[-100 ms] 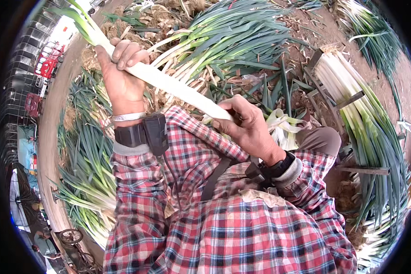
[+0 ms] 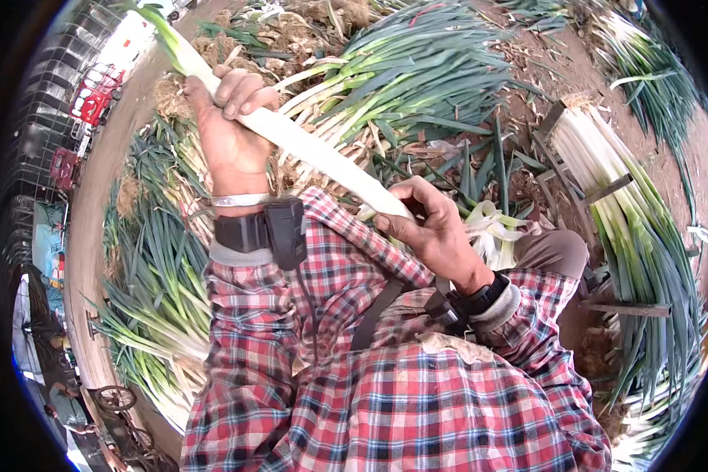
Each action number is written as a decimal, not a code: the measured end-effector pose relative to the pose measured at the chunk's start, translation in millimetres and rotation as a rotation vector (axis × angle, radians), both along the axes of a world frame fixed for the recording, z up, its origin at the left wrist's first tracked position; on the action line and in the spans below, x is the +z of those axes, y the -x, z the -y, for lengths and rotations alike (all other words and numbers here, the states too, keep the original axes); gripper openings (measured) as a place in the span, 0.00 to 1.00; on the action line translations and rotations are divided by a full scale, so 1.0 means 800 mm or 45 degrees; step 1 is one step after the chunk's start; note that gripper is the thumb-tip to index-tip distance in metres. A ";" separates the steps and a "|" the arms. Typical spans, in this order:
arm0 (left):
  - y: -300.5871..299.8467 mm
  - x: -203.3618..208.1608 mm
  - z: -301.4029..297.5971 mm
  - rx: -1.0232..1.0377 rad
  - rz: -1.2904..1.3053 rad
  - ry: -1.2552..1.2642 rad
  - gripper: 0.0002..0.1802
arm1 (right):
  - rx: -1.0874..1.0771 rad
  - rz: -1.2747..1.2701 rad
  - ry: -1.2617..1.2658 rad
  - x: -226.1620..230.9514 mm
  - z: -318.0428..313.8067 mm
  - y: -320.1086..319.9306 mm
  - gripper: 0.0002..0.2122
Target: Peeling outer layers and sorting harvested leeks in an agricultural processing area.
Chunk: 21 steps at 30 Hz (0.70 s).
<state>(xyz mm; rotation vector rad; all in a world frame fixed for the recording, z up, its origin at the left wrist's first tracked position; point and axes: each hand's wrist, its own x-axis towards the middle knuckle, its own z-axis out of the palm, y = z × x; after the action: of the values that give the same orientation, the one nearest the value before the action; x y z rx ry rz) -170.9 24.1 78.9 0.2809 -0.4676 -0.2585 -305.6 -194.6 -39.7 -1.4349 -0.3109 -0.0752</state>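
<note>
A thick leek [image 2: 318,156] with a long white shaft slants across in front of me, its green top at the upper left and its root end at the lower right. My left hand [image 2: 236,126] is wrapped round the shaft near the green part. At the other end, my right hand [image 2: 433,224] pinches the leek's tip between thumb and fingers. Beyond my hands lies a heap of leeks [image 2: 417,75] with dark green leaves. Peeled pale leaves [image 2: 492,232] lie beside my right hand.
At the right, cleaned leeks [image 2: 606,173] rest in a metal and wood rack [image 2: 562,161]. Another leek pile [image 2: 157,259] spreads along my left. More leeks [image 2: 653,71] lie far right. A red vehicle [image 2: 94,96] and a wheeled cart [image 2: 122,409] stand at the left.
The whole view has shifted slightly, so both hands and the leek appear a little further right and lower. The grip of both hands is the same.
</note>
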 end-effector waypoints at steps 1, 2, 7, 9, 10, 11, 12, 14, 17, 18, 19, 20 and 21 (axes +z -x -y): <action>0.000 -0.003 0.001 0.018 -0.018 -0.005 0.17 | 0.023 -0.038 -0.078 -0.003 -0.003 0.003 0.11; 0.003 -0.005 0.001 -0.038 -0.016 0.033 0.17 | 0.048 -0.080 -0.156 -0.006 -0.007 0.008 0.11; 0.005 -0.013 0.012 0.073 -0.112 0.209 0.23 | -0.181 -0.028 -0.094 -0.012 -0.018 0.006 0.13; -0.011 -0.017 0.006 0.031 -0.124 0.218 0.20 | -0.140 -0.034 -0.040 -0.009 -0.003 -0.004 0.14; -0.010 -0.010 -0.002 -0.001 -0.095 0.228 0.17 | -0.169 -0.002 0.082 0.003 0.003 -0.003 0.13; -0.005 -0.008 -0.006 0.027 -0.091 0.252 0.15 | -0.255 0.080 0.146 0.011 0.004 0.001 0.13; -0.012 -0.018 -0.010 0.081 -0.099 0.293 0.15 | -0.331 0.155 0.204 0.013 0.002 -0.004 0.13; -0.026 -0.031 -0.024 -0.011 -0.074 0.370 0.28 | -0.415 0.338 0.376 0.019 -0.004 -0.011 0.12; -0.019 -0.042 -0.039 0.627 -0.039 -0.383 0.25 | -0.496 0.453 0.446 0.023 -0.033 -0.009 0.12; -0.002 -0.060 0.008 0.685 -0.272 -0.436 0.21 | -0.529 0.253 0.510 0.000 -0.024 -0.010 0.11; 0.010 -0.080 0.038 0.589 -0.340 -0.443 0.19 | -0.515 0.186 0.413 -0.007 -0.022 -0.004 0.10; 0.020 -0.102 0.060 0.428 -0.212 -0.564 0.15 | -0.438 0.065 0.345 -0.015 -0.014 0.001 0.09; 0.045 -0.089 0.105 0.462 -0.313 -0.666 0.19 | -0.477 0.067 0.377 -0.030 0.006 0.004 0.09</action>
<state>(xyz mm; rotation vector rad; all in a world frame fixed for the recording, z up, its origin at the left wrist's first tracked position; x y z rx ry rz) -207.0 -59.6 7.5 0.8253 -0.0918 -0.0535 -309.1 -199.2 -64.0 -1.7747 -0.0939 -0.3851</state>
